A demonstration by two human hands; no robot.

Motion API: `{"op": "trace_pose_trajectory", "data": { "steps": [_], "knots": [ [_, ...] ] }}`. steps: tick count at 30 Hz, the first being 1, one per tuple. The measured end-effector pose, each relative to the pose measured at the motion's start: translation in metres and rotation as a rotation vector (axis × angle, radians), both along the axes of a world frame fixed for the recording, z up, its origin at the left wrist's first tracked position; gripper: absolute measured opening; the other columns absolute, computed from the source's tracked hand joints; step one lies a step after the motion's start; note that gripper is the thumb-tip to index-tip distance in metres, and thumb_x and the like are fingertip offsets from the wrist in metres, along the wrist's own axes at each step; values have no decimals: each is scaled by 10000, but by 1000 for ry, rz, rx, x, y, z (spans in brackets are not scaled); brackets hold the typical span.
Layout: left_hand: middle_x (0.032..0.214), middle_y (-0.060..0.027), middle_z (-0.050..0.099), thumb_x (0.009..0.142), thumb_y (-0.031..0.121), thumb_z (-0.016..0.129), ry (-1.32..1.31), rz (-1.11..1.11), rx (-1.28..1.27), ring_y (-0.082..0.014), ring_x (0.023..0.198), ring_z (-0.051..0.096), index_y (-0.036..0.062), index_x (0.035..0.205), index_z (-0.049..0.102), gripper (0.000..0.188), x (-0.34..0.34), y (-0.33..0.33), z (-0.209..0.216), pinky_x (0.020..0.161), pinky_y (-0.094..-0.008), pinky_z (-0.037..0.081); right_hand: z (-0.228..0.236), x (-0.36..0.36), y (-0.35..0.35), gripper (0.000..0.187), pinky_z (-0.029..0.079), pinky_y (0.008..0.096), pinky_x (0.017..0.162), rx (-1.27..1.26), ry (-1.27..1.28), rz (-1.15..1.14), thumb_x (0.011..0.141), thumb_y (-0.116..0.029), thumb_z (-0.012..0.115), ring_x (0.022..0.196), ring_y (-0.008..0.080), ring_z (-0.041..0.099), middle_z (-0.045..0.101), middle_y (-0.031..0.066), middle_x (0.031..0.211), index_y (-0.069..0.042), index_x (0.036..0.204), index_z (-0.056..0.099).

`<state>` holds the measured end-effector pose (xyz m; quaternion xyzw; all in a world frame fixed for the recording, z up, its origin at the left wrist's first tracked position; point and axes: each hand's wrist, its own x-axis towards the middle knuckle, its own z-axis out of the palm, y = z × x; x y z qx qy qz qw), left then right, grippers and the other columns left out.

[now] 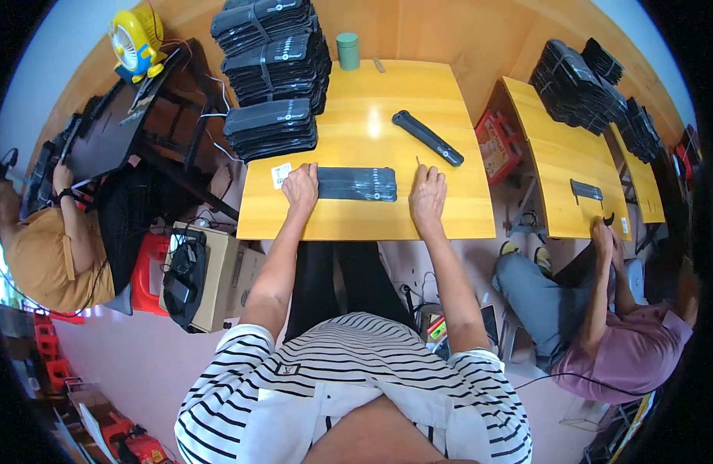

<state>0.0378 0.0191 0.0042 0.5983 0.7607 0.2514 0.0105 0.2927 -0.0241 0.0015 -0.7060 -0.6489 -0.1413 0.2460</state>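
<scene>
On the yellow table in front of me lies a flat black pouch (358,184) with a glossy, creased surface. My left hand (301,188) is closed over its left end, beside a white label sheet (280,175). My right hand (428,197) rests on the table just right of the pouch, apart from it, with its fingers pressed together. A thin dark tip (418,160) shows above those fingers; what it belongs to is hidden. Farther back to the right lies a narrow, folded black pouch (427,138), set at a slant.
Tall stacks of black pouches (271,127) stand at the table's back left, near a green canister (347,51). A person in an orange top (59,259) sits left by a yellow fan (136,46). Another in a purple shirt (623,352) works at the right table (557,162).
</scene>
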Motion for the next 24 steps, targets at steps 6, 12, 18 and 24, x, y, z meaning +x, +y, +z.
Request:
{"op": "trace_pose_trajectory", "data": {
  "steps": [6, 12, 18, 24],
  "knots": [
    [728, -232, 611, 864, 308, 508, -10, -50, 67, -397, 685, 599, 6, 742, 628, 347, 0, -9, 6, 622, -474, 464, 0, -1, 1, 170, 427, 374, 679, -26, 29, 14, 781, -68, 482, 805, 267, 486, 475, 112, 873, -29, 943, 514],
    [629, -187, 553, 877, 153, 501, -88, -345, 413, -358, 564, 553, 8, 653, 504, 267, 22, -48, 64, 506, -430, 428, 3, 0, -1, 154, 422, 385, 675, 11, 33, 16, 784, -66, 478, 802, 275, 485, 476, 119, 861, -26, 928, 518],
    [585, -155, 524, 860, 117, 530, -32, -402, 558, -309, 505, 530, 8, 634, 482, 256, 20, -70, 75, 463, -386, 410, -6, 0, 5, 151, 413, 406, 670, -7, 55, 47, 779, -59, 488, 816, 306, 479, 476, 142, 873, -30, 923, 526],
    [511, -55, 329, 899, 132, 494, -337, -44, 813, -73, 498, 297, -17, 614, 455, 324, -59, -99, 172, 430, -280, 284, -2, 3, 0, 144, 416, 394, 673, 9, 19, 23, 792, -81, 466, 818, 282, 488, 488, 119, 880, -25, 909, 529]
  ]
}}
